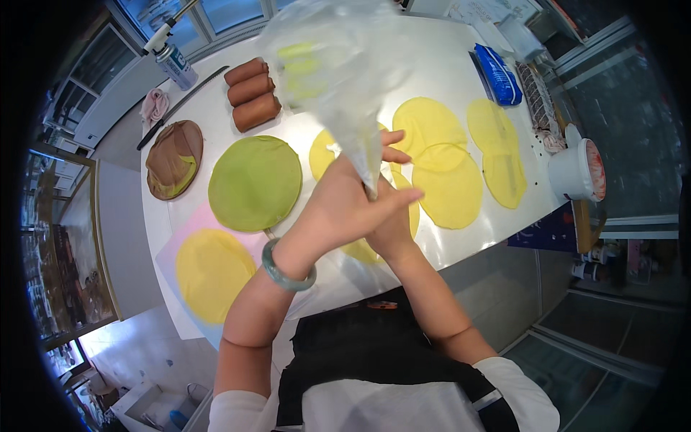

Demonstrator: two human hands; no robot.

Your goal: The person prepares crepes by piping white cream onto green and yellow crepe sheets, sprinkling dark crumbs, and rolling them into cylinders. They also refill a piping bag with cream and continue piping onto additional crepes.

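A clear plastic piping bag, blurred at its wide top, rises over the table with its narrow tip pointing down between my hands. My left hand, with a green bangle at the wrist, lies against the tip, its thumb and visible fingers stretched apart. Behind it is my right hand, its fingers mostly hidden by the left hand and the bag. Beneath and around them lie thin round yellow crepes, some overlapping. To the left are a green crepe and a yellow crepe on a pale sheet.
Three brown rolls lie at the back left, near a long knife, a torch canister and a brown crepe stack. On the right stand a blue packet and a white tub. Yellow-green rolls show through the bag.
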